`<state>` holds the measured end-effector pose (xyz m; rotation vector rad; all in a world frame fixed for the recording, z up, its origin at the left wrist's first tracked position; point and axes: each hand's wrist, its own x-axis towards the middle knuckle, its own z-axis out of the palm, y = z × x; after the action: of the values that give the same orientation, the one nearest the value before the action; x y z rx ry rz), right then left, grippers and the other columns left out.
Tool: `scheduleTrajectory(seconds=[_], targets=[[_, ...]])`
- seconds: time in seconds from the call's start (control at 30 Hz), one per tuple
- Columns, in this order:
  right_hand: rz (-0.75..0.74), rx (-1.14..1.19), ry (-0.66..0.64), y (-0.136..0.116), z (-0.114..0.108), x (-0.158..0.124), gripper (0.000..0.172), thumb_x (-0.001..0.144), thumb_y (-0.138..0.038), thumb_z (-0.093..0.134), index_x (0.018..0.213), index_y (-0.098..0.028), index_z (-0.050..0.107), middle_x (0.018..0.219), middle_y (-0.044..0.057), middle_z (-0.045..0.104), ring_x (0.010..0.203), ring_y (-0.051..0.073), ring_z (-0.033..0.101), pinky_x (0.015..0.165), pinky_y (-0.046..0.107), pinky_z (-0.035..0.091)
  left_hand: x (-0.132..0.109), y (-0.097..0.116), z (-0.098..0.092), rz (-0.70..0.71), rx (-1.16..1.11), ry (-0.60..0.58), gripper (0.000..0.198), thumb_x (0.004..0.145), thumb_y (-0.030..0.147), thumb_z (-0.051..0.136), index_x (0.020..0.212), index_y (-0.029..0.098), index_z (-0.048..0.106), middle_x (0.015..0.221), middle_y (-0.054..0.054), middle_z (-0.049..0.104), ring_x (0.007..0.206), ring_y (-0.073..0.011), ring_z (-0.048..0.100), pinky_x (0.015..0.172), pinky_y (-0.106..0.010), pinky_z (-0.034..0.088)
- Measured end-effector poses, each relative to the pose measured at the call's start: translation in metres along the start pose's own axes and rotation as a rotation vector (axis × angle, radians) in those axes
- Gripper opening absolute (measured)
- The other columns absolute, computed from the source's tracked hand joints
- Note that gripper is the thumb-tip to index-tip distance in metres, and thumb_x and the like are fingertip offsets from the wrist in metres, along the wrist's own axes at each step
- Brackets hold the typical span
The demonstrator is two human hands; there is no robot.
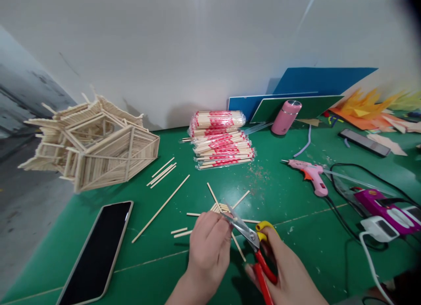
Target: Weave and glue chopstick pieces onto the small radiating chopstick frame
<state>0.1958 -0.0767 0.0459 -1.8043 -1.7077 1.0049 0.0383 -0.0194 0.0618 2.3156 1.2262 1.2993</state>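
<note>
My right hand [287,272] grips scissors [245,230] with red and yellow handles. The parted blades point up and left to my left hand's fingertips, around or beside a thin wooden stick [213,194]; I cannot tell which. My left hand [208,243] is closed, its fingers pinching what looks like that stick over a small cluster of crossed wooden sticks [241,200]. Its knuckles hide part of the cluster. Two short stick pieces [179,231] lie just left of this hand, and one long stick [161,208] lies farther left.
At left stands a stick-built model [108,151], with short sticks [162,174] beside it and a phone [97,252] in front. Wrapped chopstick packs [220,140] lie at the back. To the right are a pink bottle [287,117], a glue gun [309,171], a power strip [388,210] and cables.
</note>
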Motion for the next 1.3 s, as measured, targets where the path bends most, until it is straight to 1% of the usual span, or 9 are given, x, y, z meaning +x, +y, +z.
scheduleTrajectory(seconds=[0.13, 0.27, 0.47, 0.57, 0.67, 0.87, 1.03, 1.17, 1.3], targets=[[0.018, -0.009, -0.039, -0.001, -0.002, 0.0, 0.038, 0.069, -0.03, 0.053, 0.102, -0.02, 0.037, 0.076, 0.001, 0.055, 0.064, 0.014, 0.055, 0.054, 0.022, 0.043, 0.002, 0.003, -0.002, -0.043, -0.069, -0.038, 0.017, 0.078, 0.005, 0.043, 0.075, 0.017, 0.055, 0.07, -0.003, 0.058, 0.064, -0.012, 0.054, 0.057, -0.022, 0.043], [0.054, -0.04, -0.053, -0.005, -0.006, -0.001, 0.037, 0.069, -0.033, 0.054, 0.1, -0.021, 0.039, 0.076, 0.0, 0.055, 0.062, 0.013, 0.053, 0.056, 0.022, 0.043, 0.006, 0.005, -0.005, -0.085, -0.178, -0.066, 0.018, 0.078, 0.005, 0.043, 0.078, 0.018, 0.056, 0.074, -0.002, 0.061, 0.068, -0.0113, 0.057, 0.059, -0.02, 0.045], [0.032, -0.023, -0.045, -0.009, -0.013, -0.002, 0.037, 0.07, -0.033, 0.055, 0.101, -0.021, 0.038, 0.076, 0.0, 0.055, 0.064, 0.013, 0.053, 0.058, 0.023, 0.043, 0.011, 0.008, -0.011, -0.212, -0.341, -0.135, 0.018, 0.078, 0.008, 0.044, 0.072, 0.019, 0.056, 0.069, 0.001, 0.061, 0.062, -0.0099, 0.057, 0.057, -0.017, 0.045], [0.032, 0.003, -0.07, -0.009, -0.016, -0.002, 0.036, 0.07, -0.032, 0.056, 0.1, -0.021, 0.038, 0.076, 0.0, 0.055, 0.064, 0.013, 0.053, 0.058, 0.023, 0.043, 0.014, 0.006, -0.013, -0.283, -0.418, -0.192, 0.02, 0.078, 0.01, 0.044, 0.067, 0.02, 0.057, 0.067, 0.0, 0.062, 0.063, -0.011, 0.058, 0.058, -0.018, 0.046], [0.049, 0.038, -0.097, -0.008, -0.017, -0.003, 0.035, 0.071, -0.031, 0.056, 0.1, -0.021, 0.039, 0.075, -0.001, 0.056, 0.064, 0.013, 0.053, 0.059, 0.022, 0.043, 0.016, 0.002, -0.015, -0.357, -0.482, -0.269, 0.02, 0.078, 0.013, 0.045, 0.069, 0.02, 0.061, 0.068, -0.001, 0.064, 0.063, -0.0129, 0.058, 0.058, -0.021, 0.047], [0.044, 0.044, -0.081, -0.001, -0.011, -0.007, 0.034, 0.071, -0.032, 0.056, 0.099, -0.022, 0.041, 0.073, -0.001, 0.056, 0.062, 0.012, 0.054, 0.057, 0.021, 0.043, 0.021, 0.001, -0.018, -0.487, -0.61, -0.386, 0.021, 0.078, 0.02, 0.046, 0.068, 0.017, 0.064, 0.065, -0.004, 0.062, 0.06, -0.0148, 0.056, 0.056, -0.024, 0.046], [0.037, 0.054, -0.103, 0.001, -0.009, -0.007, 0.027, 0.073, -0.03, 0.052, 0.095, -0.021, 0.041, 0.075, 0.001, 0.057, 0.064, 0.013, 0.055, 0.057, 0.021, 0.043, 0.023, 0.002, -0.019, -0.491, -0.614, -0.425, 0.021, 0.077, 0.018, 0.046, 0.068, 0.017, 0.064, 0.065, -0.003, 0.062, 0.059, -0.014, 0.054, 0.056, -0.024, 0.045], [0.034, 0.074, -0.107, -0.002, -0.008, -0.005, 0.022, 0.071, -0.025, 0.051, 0.091, -0.02, 0.042, 0.075, 0.002, 0.058, 0.065, 0.014, 0.056, 0.057, 0.022, 0.043, 0.022, 0.001, -0.019, -0.441, -0.563, -0.399, 0.022, 0.077, 0.017, 0.045, 0.066, 0.018, 0.063, 0.066, -0.003, 0.063, 0.06, -0.0146, 0.056, 0.057, -0.024, 0.046], [0.046, 0.098, -0.071, -0.002, -0.005, -0.005, 0.022, 0.067, -0.021, 0.052, 0.088, -0.021, 0.046, 0.071, 0.001, 0.06, 0.061, 0.014, 0.057, 0.053, 0.021, 0.042, 0.021, 0.0, -0.019, -0.426, -0.511, -0.38, 0.022, 0.077, 0.016, 0.044, 0.064, 0.018, 0.062, 0.064, -0.003, 0.062, 0.059, -0.0139, 0.056, 0.055, -0.023, 0.046]])
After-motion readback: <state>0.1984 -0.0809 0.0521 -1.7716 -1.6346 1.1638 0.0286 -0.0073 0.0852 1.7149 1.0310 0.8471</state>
